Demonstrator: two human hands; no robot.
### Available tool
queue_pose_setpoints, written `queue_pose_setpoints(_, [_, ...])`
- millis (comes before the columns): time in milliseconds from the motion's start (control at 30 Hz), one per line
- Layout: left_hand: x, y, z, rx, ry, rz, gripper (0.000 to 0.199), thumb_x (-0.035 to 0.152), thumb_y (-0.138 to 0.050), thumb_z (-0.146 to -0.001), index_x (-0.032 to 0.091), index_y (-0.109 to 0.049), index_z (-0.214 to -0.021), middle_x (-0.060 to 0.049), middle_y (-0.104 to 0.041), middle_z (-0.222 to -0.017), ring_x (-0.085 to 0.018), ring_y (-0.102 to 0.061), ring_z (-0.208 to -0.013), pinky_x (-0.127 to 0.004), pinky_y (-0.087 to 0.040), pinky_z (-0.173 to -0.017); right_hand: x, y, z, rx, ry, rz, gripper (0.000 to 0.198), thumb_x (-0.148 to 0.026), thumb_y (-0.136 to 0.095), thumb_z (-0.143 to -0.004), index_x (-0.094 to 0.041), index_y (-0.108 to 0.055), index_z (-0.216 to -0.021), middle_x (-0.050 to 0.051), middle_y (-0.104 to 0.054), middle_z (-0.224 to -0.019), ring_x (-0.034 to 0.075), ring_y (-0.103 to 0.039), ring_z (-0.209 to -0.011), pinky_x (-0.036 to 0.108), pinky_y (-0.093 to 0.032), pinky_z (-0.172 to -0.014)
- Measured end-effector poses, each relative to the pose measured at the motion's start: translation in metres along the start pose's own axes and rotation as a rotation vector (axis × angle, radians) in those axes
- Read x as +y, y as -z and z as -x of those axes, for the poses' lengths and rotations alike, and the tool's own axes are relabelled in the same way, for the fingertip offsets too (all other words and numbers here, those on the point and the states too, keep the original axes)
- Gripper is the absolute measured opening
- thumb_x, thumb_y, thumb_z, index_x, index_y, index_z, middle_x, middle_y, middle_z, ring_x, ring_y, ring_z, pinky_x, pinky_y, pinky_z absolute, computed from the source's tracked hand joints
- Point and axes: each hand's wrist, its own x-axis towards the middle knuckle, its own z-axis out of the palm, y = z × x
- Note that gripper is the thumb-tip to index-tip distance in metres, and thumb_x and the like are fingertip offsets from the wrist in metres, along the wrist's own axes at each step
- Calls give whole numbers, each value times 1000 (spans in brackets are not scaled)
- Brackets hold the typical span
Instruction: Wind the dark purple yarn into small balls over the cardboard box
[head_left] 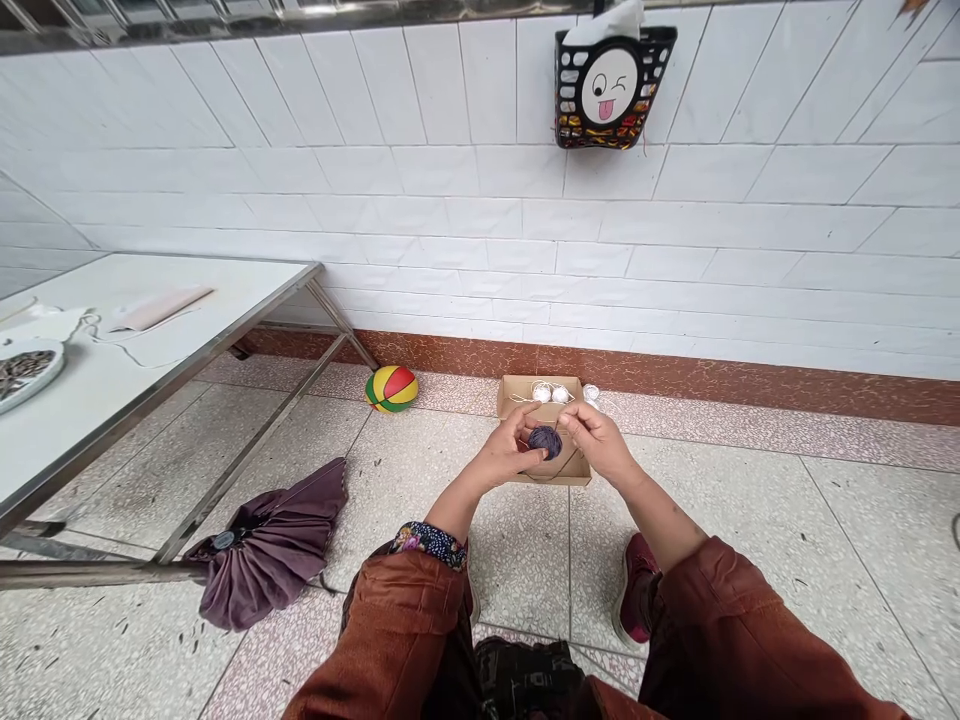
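Note:
My left hand [504, 450] is closed around a small ball of dark purple yarn [545, 442], thumb below and fingers above. Just right of the ball, my right hand [598, 440] pinches a strand of yarn, which is thin and hard to follow. Both hands are above an open cardboard box [517, 385] on the floor against the wall. In the back part of the box lie two white yarn balls [551, 393], with loose pale thread beside them. Another white ball [591, 393] sits outside the box on its right.
To the left stands a white-topped metal-framed table [172, 340] carrying a plate [30, 375] of dark bits. A striped ball [391, 388] rests by its leg, and a folded purple umbrella [277, 550] lies on the floor. A black basket [615, 90] hangs on the tiled wall.

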Motion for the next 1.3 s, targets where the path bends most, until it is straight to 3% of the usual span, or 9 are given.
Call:
queue_pose_setpoints(167, [11, -3, 11, -128, -45, 259, 70, 25, -78, -75, 27, -53, -140, -7, -65, -113, -21, -60, -104, -34, -45, -91, 23, -6, 0, -22, -112, 75, 32, -46, -51, -94, -21, -56, -75, -1, -52, -65, 16, -49, -62, 27, -40, -61])
queue_pose_setpoints(267, [12, -3, 12, -7, -61, 302, 53, 24, -77, -75, 22, -64, -126, -7, -66, -112, -20, -59, -103, -32, -46, -90, 25, -18, 11, -149, -148, 151, 28, -41, -49, -94, -20, -57, -76, -1, -55, -66, 16, -51, -63, 27, -39, -62])
queue_pose_setpoints(433, [4, -1, 5, 313, 10, 82, 40, 25, -74, -71, 18, -68, -109, -6, -67, -103, -17, -59, -89, -30, -46, -83, 0, -20, 30, -408, 23, 98, 30, -38, -47, -99, -20, -60, -79, -1, -59, -70, 14, -52, -66, 26, -38, -65])
queue_pose_setpoints(533, [-3, 0, 0, 381, 27, -140, 38, 24, -74, -67, 17, -69, -104, -6, -64, -106, -15, -58, -83, -31, -46, -82, -16, -7, 28, -360, 17, 14, 28, -40, -50, -99, -20, -63, -84, -1, -60, -72, 14, -52, -66, 26, -39, -65])
queue_pose_setpoints(767, [-3, -13, 8, -58, 51, 2, 79, 19, -79, -65, 24, -52, -138, -6, -62, -107, -16, -59, -86, -31, -45, -78, 1, 14, 10, -10, -69, 9, 27, -43, -52, -95, -21, -61, -83, -1, -58, -74, 17, -53, -72, 28, -42, -69])
queue_pose_setpoints(900, [9, -17, 13, -193, -7, 269, 74, 24, -78, -70, 27, -53, -140, -8, -63, -114, -19, -60, -99, -32, -47, -84, 21, -1, 14, -29, -156, 61, 27, -40, -50, -95, -21, -60, -79, -1, -58, -70, 17, -54, -67, 28, -42, -65])
queue_pose_setpoints(1033, [14, -10, 10, -20, 23, 302, 49, 31, -76, -74, 21, -67, -121, -9, -65, -112, -20, -60, -95, -30, -48, -78, 20, -20, 25, -176, -122, 121, 21, -31, -49, -97, -21, -67, -92, 2, -68, -81, 19, -62, -77, 30, -46, -71])
queue_pose_setpoints(1200, [7, 0, -3, 246, 18, -74, 44, 23, -75, -67, 18, -69, -110, -7, -63, -107, -20, -60, -97, -33, -47, -86, -1, -14, 27, -282, 32, 126, 23, -33, -50, -99, -21, -64, -86, 1, -65, -77, 16, -58, -71, 27, -43, -69])
queue_pose_setpoints(1300, [2, -3, -5, 205, 11, -277, 47, 18, -75, -61, 20, -70, -108, -6, -61, -107, -21, -60, -96, -35, -48, -87, -6, -3, 22, -226, -5, 56, 22, -36, -53, -97, -21, -64, -86, -1, -62, -75, 14, -53, -65, 26, -41, -64])
